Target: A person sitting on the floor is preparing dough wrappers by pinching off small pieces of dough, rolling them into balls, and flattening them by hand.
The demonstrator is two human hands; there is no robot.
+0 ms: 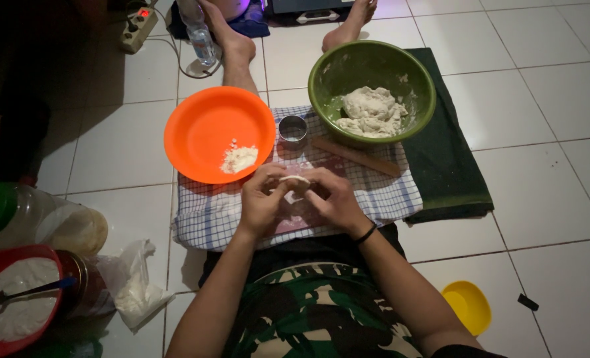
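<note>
Both of my hands meet over a checked cloth (388, 192) on the floor and pinch a small flat piece of white dough (295, 179) between the fingertips. My left hand (262, 199) grips its left side, my right hand (334, 197) its right side; a black band circles the right wrist. Just beyond the hands, an orange plate (205, 126) holds a little heap of white flour (240, 159). A green bowl (321, 79) with a lump of dough (372, 111) stands at the far right.
A small metal ring cutter (293, 129) and a wooden rolling pin (358, 156) lie on the cloth. A dark green towel (447, 166), a yellow bowl (468, 306), a red bowl of flour with a spoon (16, 298), jars, a plastic bag and a water bottle (197, 33) surround me.
</note>
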